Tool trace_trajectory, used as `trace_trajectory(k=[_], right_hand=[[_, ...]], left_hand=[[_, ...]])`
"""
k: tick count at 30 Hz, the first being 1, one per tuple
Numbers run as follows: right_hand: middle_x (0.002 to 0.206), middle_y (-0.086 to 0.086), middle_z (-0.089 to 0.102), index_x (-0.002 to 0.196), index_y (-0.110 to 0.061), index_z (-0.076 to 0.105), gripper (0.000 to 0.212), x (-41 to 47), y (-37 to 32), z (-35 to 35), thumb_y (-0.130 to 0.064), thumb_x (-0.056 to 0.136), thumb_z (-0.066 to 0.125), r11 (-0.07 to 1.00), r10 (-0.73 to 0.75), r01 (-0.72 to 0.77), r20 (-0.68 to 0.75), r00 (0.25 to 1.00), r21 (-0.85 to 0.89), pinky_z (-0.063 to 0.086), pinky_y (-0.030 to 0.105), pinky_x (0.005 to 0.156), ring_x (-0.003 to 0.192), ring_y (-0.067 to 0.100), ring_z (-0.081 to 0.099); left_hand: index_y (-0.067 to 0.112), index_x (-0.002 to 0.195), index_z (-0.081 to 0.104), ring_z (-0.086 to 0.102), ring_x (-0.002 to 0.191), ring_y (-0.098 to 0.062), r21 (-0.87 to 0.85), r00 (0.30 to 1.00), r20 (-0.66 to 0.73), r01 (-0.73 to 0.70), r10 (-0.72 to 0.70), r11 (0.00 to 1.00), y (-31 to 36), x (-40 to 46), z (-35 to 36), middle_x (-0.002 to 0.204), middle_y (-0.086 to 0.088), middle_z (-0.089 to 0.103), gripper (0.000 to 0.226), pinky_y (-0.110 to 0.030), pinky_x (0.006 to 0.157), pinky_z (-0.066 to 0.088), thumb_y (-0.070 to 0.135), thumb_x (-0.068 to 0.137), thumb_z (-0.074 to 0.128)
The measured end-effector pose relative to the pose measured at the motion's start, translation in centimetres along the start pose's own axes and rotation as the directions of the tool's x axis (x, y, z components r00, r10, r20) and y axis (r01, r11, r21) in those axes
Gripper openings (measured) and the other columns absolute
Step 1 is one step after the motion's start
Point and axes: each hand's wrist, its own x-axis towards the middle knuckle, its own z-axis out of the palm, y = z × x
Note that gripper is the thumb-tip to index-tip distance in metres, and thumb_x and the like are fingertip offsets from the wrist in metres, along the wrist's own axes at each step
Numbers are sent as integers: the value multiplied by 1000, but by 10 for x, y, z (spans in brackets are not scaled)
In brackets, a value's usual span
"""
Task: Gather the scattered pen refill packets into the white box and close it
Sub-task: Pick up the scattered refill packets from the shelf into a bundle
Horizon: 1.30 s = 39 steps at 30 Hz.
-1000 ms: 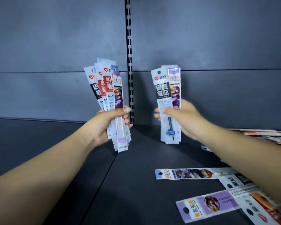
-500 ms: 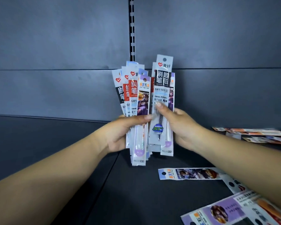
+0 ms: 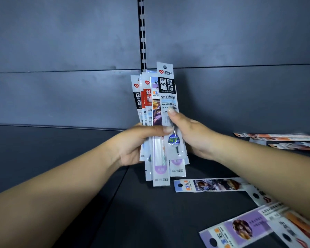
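Note:
An upright bundle of pen refill packets point(image 3: 161, 111) stands above the dark shelf, held from both sides. My left hand point(image 3: 132, 144) grips the left part of the bundle, thumb across its front. My right hand point(image 3: 191, 135) pinches the front packets, thumb on a black-and-white packet. Loose packets lie flat on the shelf: one point(image 3: 209, 184) just below my right wrist, a purple one point(image 3: 240, 230) at the bottom right, others partly under my right forearm. No white box is in view.
The dark shelf point(image 3: 61, 158) has a seam running toward me. A grey back panel with a slotted upright point(image 3: 141, 33) rises behind. More packets point(image 3: 284, 140) lie in a pile at the far right.
My two hands came together, merging the right hand's packets with the left hand's bundle into one stack. The view shifted slightly left.

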Motion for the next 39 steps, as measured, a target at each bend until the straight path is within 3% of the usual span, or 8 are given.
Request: trace_trajectory(k=[7, 11, 14, 20, 26, 29, 32, 39], right_hand=[[117, -2, 66, 121, -29, 54, 87, 4, 0, -14, -62, 43, 75, 993, 2, -39, 312, 950, 115, 51, 36, 92, 106, 15, 63], [72, 6, 65, 92, -18, 65, 54, -2, -30, -19, -52, 51, 74, 988, -93, 40, 367, 926, 150, 44, 22, 40, 40, 11, 52], [76, 17, 69, 86, -11, 62, 36, -10, -46, -12, -30, 56, 71, 976, -195, 161, 266, 944, 143, 36, 18, 31, 49, 27, 56], [84, 6, 71, 84, -17, 63, 31, -7, -47, 4, -24, 54, 68, 958, -275, 260, 132, 952, 121, 55, 35, 69, 78, 23, 66], [53, -5, 64, 79, -16, 57, 12, -1, -56, 12, -7, 78, 63, 974, -219, 224, 150, 964, -19, 37, 18, 31, 45, 11, 59], [76, -1, 69, 87, -18, 57, 25, 3, -68, 16, -4, 71, 69, 954, -283, 269, 98, 954, 133, 57, 25, 63, 72, 14, 66], [110, 12, 57, 109, -27, 45, 57, 8, -85, 18, -13, 59, 68, 921, -356, 347, 18, 934, 174, 48, 37, 92, 90, 20, 60], [66, 7, 71, 78, -11, 63, 9, 6, -57, 27, -15, 72, 69, 961, -184, 185, -24, 983, 205, 57, 35, 69, 63, 19, 69]], left_hand=[[13, 75, 73, 70, 63, -21, 104, 999, 45, -5, 0, 995, 0, -4, 6, 70, -8, 73, 26, -34, 61, 58, -1, 61, 55], [7, 82, 72, 72, 75, -21, 137, 996, 88, -46, 34, 990, 3, -6, 9, 79, -9, 75, 28, -34, 67, 58, -3, 63, 53], [7, 75, 68, 71, 65, -18, 245, 990, 96, -123, 102, 962, 5, -10, 16, 68, -5, 73, 23, -30, 59, 57, -5, 62, 53], [10, 70, 60, 64, 60, -10, 467, 963, 40, -254, 266, 847, 16, -9, 11, 58, 3, 66, 25, -24, 61, 53, 5, 47, 69], [14, 87, 59, 68, 70, -7, 493, 988, 45, -152, 150, 857, 7, -7, 0, 66, 5, 72, 31, -24, 68, 54, 1, 59, 58], [16, 88, 58, 67, 71, -6, 529, 994, 54, -113, 100, 841, 7, -10, -1, 65, 7, 71, 35, -23, 70, 54, 1, 57, 57], [17, 92, 59, 68, 75, -6, 513, 991, 83, -131, 103, 849, 11, -13, -3, 69, 7, 72, 39, -22, 70, 54, 1, 57, 58], [11, 84, 63, 69, 72, -6, 515, 992, 107, -110, 64, 850, 8, -13, -2, 69, 6, 74, 30, -21, 69, 54, -2, 57, 60]])
